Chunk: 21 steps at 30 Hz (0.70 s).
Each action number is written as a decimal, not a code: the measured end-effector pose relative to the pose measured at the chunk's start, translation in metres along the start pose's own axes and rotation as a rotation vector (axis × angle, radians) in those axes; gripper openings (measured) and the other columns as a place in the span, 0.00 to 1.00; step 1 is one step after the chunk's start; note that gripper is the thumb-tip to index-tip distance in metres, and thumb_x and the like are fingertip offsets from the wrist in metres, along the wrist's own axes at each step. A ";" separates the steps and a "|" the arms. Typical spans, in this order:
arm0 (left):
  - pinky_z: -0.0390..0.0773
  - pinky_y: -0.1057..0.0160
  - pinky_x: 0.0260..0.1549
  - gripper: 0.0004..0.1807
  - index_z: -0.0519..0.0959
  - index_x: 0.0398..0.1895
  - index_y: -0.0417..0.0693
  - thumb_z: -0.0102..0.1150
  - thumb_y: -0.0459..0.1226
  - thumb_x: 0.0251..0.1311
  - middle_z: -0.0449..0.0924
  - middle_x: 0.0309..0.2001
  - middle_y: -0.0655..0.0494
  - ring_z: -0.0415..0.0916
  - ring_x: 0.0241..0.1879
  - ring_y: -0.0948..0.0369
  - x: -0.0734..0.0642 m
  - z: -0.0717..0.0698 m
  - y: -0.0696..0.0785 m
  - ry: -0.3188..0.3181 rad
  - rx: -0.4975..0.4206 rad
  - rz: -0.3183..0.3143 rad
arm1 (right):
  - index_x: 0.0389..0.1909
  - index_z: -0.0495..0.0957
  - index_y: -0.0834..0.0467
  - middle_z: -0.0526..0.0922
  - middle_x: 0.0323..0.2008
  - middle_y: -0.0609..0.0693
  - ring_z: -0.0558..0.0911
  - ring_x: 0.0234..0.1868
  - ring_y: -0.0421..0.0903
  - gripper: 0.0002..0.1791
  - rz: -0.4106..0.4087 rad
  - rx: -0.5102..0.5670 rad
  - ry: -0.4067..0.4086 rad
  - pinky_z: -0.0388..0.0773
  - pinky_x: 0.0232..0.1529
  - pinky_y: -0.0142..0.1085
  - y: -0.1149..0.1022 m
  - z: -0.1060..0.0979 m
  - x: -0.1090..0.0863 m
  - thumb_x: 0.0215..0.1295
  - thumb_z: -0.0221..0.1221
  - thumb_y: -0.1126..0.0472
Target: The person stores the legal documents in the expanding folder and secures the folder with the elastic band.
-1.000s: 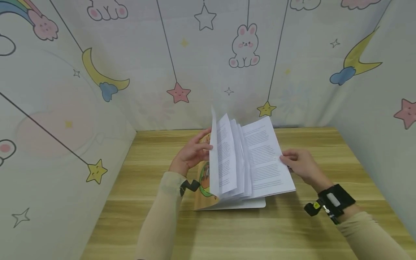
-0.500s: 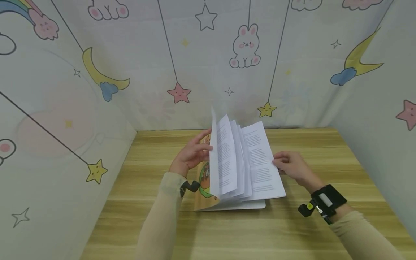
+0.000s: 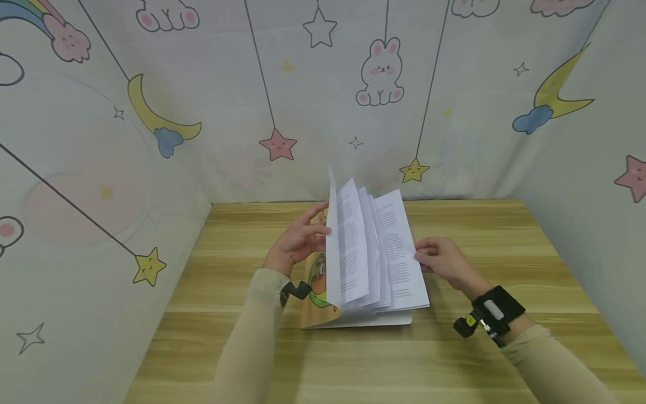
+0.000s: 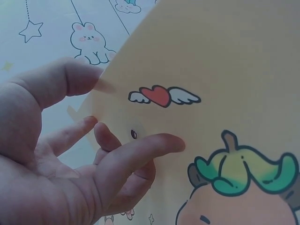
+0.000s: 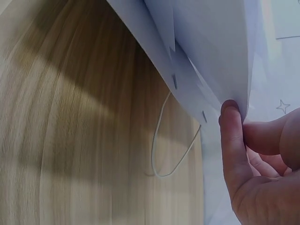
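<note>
A cardboard folder (image 3: 315, 317) with an orange cartoon cover stands partly opened on the table, full of white printed sheets (image 3: 353, 247). My left hand (image 3: 298, 238) holds the raised cover by its outer edge; in the left wrist view the cover (image 4: 225, 61) shows a winged heart, and one finger lies across its front. At the right, my right hand (image 3: 444, 259) pinches the edge of some printed paper (image 3: 404, 264) between thumb and finger. The right wrist view shows this hand (image 5: 258, 159) gripping the paper (image 5: 215, 51) by its edge.
The wooden table (image 3: 383, 365) runs up to a back wall cloth (image 3: 323, 112) printed with stars and rabbits. A thin cord loop (image 5: 153, 159) hangs under the folder. Each wrist wears a small camera; a black strap (image 3: 497, 311) circles the right one.
My right hand has moved left, bringing the pinched paper in toward the folder, so its far edge sits further left. The left hand and the cover have stayed nearly still.
</note>
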<state>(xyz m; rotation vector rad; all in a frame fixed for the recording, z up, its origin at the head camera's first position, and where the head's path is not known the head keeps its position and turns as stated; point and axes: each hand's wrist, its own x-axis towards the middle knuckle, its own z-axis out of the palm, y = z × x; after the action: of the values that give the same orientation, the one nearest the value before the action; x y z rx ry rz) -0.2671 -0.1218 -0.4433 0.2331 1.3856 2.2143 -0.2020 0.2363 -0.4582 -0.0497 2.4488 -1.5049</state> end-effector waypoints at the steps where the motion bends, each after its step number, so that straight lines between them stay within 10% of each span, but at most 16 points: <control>1: 0.86 0.50 0.42 0.42 0.63 0.82 0.59 0.53 0.20 0.67 0.62 0.73 0.29 0.80 0.50 0.44 0.000 0.000 0.000 -0.002 0.002 0.001 | 0.61 0.73 0.76 0.85 0.47 0.66 0.85 0.43 0.47 0.18 -0.003 0.008 -0.005 0.86 0.49 0.48 0.000 0.001 0.000 0.78 0.55 0.69; 21: 0.85 0.52 0.43 0.41 0.62 0.81 0.59 0.51 0.20 0.69 0.61 0.74 0.30 0.76 0.54 0.40 0.002 0.002 -0.001 -0.003 0.023 -0.005 | 0.63 0.73 0.75 0.87 0.47 0.63 0.86 0.42 0.45 0.20 0.016 0.023 -0.043 0.86 0.49 0.46 -0.003 0.014 0.009 0.75 0.57 0.71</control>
<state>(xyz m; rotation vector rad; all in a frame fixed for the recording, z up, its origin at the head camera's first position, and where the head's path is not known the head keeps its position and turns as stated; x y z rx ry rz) -0.2675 -0.1191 -0.4434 0.2409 1.4096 2.1943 -0.2076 0.2209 -0.4637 -0.0571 2.3925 -1.5098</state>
